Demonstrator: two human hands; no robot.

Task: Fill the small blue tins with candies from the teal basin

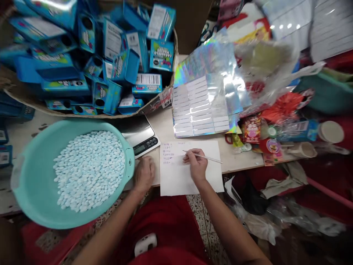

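A slim pale pen [211, 159] lies in the pinch of my right hand [199, 165], its tip over a white sheet of paper [190, 180]. Handwritten lines fill the sheet's upper left part. My left hand [145, 172] rests at the table's edge, left of the paper, with its fingers curled in; I see nothing in them. Beside it stands a turquoise basin [35, 184] holding many pale blue, pebble-shaped candies [91, 169]. Partly behind the basin's rim is a digital kitchen scale [147, 145] with a steel top; its display's reading is too small to tell.
A large cardboard box [165, 97] full of blue printed cartons [161, 55] stands at the back left. Shiny label sheets [198, 106] lie behind the paper. To the right are plastic bags, a red bow [284, 106] and a cup [305, 150]. Plastic bags [261, 224] hang below the table.
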